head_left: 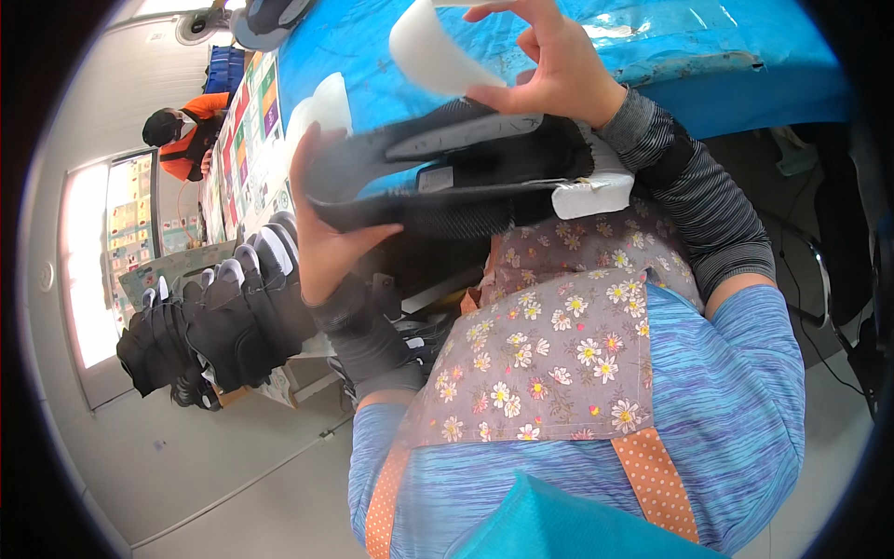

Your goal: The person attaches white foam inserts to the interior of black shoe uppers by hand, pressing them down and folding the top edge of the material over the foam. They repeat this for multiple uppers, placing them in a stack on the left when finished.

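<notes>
A black textile piece, which looks like a shoe upper (438, 210), is held sideways above my lap, with a long opening and a small label inside. My left hand (331, 233) wraps round its left end, thumb below and fingers on the far side, somewhat blurred. At the far side of the piece, my right hand (563, 70) has thumb and forefinger curled at a curved white sheet piece (433, 51). Another white piece (591, 194) sits at the upper's right end, under my right wrist. A further white piece (326, 107) shows behind my left hand.
A blue-covered table (670, 65) stands in front of me. To the left, several black uppers (233, 326) hang in a row. Farther off, a person (182, 135) in orange is at a table. A chair frame (810, 279) is at the right.
</notes>
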Demonstrator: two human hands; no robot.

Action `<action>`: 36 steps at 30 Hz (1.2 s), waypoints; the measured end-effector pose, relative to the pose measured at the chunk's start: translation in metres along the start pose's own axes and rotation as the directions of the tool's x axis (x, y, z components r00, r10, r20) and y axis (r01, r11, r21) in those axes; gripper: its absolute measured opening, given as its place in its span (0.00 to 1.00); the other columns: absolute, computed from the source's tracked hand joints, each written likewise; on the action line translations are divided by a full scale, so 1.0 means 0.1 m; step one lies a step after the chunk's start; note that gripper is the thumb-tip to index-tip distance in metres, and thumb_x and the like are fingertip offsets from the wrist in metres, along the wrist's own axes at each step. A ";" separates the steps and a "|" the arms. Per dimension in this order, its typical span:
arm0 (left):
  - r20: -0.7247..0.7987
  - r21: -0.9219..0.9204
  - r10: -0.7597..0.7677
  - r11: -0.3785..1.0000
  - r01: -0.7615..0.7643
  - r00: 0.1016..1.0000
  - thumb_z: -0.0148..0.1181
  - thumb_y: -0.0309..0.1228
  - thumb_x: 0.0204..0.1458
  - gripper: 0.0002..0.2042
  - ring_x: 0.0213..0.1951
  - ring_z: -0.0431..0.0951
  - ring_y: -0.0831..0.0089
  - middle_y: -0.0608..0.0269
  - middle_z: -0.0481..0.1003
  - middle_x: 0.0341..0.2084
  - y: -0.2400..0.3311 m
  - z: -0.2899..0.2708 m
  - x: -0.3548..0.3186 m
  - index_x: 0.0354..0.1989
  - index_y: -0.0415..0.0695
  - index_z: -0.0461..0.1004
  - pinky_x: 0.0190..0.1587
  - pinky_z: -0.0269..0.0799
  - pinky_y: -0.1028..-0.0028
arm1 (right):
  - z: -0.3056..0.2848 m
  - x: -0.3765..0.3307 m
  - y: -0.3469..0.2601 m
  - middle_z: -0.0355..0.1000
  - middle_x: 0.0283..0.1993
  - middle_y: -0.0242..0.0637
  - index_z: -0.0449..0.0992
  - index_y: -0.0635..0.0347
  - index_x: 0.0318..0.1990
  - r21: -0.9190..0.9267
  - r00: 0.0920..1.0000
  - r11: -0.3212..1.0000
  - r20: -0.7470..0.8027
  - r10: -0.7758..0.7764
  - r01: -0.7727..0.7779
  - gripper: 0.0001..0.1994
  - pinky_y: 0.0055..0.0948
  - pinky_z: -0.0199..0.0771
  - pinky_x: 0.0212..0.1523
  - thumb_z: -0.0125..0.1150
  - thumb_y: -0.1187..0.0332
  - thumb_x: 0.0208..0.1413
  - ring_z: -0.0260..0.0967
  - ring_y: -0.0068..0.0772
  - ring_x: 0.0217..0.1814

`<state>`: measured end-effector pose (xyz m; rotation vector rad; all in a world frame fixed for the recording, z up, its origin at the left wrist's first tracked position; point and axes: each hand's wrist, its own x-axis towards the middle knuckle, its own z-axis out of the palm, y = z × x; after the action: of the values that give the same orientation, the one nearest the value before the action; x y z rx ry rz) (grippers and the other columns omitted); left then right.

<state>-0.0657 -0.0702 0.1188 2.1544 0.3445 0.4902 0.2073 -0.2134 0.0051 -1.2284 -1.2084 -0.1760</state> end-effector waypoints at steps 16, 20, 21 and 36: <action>-0.008 -0.089 -0.019 0.996 0.018 1.000 0.81 0.42 0.39 0.44 0.54 0.74 0.72 0.57 0.74 0.57 -0.10 0.01 0.03 0.64 0.34 0.68 0.59 0.66 0.71 | -0.01 0.02 -0.11 0.73 0.51 0.38 0.54 0.59 0.65 -0.005 0.987 0.989 0.064 0.147 -0.147 0.52 0.27 0.66 0.25 0.82 0.49 0.38 0.61 0.25 0.22; -0.089 -0.024 -0.012 1.000 0.010 0.996 0.79 0.36 0.42 0.35 0.52 0.75 0.72 0.59 0.76 0.52 -0.18 0.02 0.05 0.59 0.35 0.72 0.58 0.68 0.71 | 0.00 0.01 -0.08 0.73 0.51 0.38 0.54 0.57 0.66 -0.003 0.994 0.995 0.047 0.101 -0.101 0.51 0.28 0.66 0.27 0.82 0.50 0.38 0.61 0.26 0.23; -0.096 -0.042 -0.005 0.999 0.001 0.995 0.78 0.33 0.42 0.32 0.51 0.76 0.72 0.60 0.78 0.50 -0.19 0.03 0.06 0.57 0.36 0.74 0.57 0.69 0.71 | 0.00 0.01 -0.08 0.72 0.51 0.38 0.54 0.57 0.66 0.004 0.992 0.993 0.051 0.115 -0.115 0.51 0.28 0.67 0.27 0.82 0.50 0.38 0.61 0.26 0.23; -0.178 0.012 -0.006 1.000 0.009 0.984 0.78 0.27 0.41 0.23 0.40 0.77 0.76 0.65 0.80 0.37 -0.12 0.12 0.04 0.46 0.36 0.77 0.47 0.73 0.74 | -0.05 -0.02 -0.02 0.71 0.55 0.36 0.51 0.57 0.70 0.117 0.979 0.976 0.112 0.173 -0.186 0.53 0.20 0.58 0.24 0.82 0.56 0.39 0.51 0.15 0.21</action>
<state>-0.0573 -0.0698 0.1035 2.1255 0.4554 0.6806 0.2080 -0.2190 0.0053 -1.2387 -1.1694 0.0971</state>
